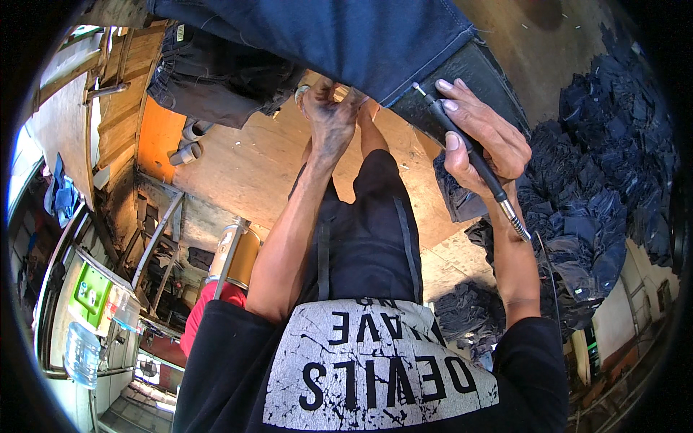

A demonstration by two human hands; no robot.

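Observation:
A blue denim garment (317,36) with a stitched seam spreads across the top of the view. My left hand (328,119) is closed at its lower edge, with the fingers curled and partly hidden, apparently gripping the cloth. Between the fingers and thumb of my right hand (491,141) is a slim black rotary tool (462,133), held like a pen. Its small pale tip points up and left, just off the denim's seam edge. A thin cable (552,278) trails from the tool's spring-sleeved back end. Under the denim's right edge lies a dark, flat board (476,83).
Black folded trousers (209,79) hang left of the denim. Large heaps of dark denim (592,166) fill the right side, with another dark pile (469,310) lower down. Sandals (189,148) lie on the wooden floor (253,159). A cylindrical tin (242,252) and a clear water bottle (83,353) stand at left.

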